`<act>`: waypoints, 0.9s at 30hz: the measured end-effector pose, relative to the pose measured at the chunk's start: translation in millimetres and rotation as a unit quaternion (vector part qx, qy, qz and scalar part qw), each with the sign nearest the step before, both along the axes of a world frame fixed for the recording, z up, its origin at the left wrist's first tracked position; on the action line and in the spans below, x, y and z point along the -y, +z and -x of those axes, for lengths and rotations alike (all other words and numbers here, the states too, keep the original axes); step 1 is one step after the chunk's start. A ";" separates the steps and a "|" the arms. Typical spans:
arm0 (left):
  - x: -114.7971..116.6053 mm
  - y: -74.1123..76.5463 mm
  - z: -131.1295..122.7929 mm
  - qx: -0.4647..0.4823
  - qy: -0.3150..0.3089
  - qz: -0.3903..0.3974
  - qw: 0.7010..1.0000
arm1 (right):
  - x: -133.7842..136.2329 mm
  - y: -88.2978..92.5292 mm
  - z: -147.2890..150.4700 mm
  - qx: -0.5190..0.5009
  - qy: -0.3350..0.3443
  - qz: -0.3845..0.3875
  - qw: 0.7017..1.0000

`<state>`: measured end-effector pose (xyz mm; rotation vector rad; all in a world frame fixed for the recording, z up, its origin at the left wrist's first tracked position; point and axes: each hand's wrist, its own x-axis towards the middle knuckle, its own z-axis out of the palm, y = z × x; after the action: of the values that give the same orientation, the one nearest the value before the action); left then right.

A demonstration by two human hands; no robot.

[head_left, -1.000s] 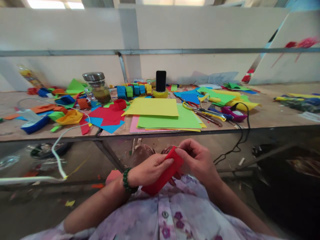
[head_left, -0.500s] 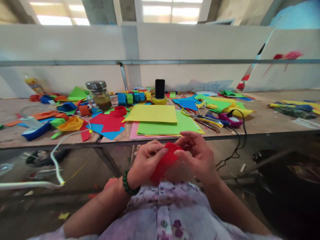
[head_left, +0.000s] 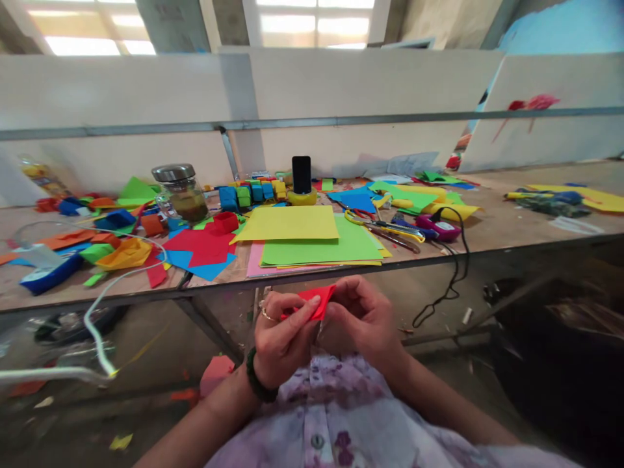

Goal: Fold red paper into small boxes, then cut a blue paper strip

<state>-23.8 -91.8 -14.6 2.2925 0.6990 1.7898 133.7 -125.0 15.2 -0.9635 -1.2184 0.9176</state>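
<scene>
You had the folded red paper (head_left: 316,301) between your hands, above your lap and on your side of the bench (head_left: 511,227). It looked bright and flat, with a pointed corner to the right; your fingers hid much of its left part. Your left hand (head_left: 283,335) had its grip clamped on it, thumb on top. Your right hand (head_left: 365,318) met the right edge with bent fingertips, though I couldn't tell whether that grip was closed. In view, the bench's front edge ran just beyond your knuckles, and your shirt (head_left: 316,416) was just below.

Nearest on the bench, a yellow sheet (head_left: 290,223) overlapped green paper (head_left: 322,252). Red paper pieces (head_left: 201,246) lay left of it on blue paper (head_left: 209,265), and a utility knife (head_left: 400,227) to its right. A black cable (head_left: 461,247) hung over the edge on your right, a white cable (head_left: 95,335) on your left. Farther back stood a lidded glass jar (head_left: 182,201) and an upright phone (head_left: 301,174).
</scene>
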 end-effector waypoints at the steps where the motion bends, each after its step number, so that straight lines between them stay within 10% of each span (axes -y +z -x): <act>1: 0.0 0.1 -0.9 -0.002 -0.004 0.003 1.000 | 0.4 -1.2 0.8 0.000 0.013 -0.006 1.000; 14: 1.8 -9.3 -6.2 0.096 -0.111 0.206 0.968 | 2.2 -3.4 -0.3 0.097 0.005 -0.065 0.993; 27: -3.1 15.3 -7.1 0.287 -0.227 0.612 0.701 | -26.6 -2.8 -25.2 0.017 -0.052 0.090 0.994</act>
<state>-16.7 -88.7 0.7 0.8192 0.7372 1.0559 158.8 -98.4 12.4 -1.1792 -1.1163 0.9425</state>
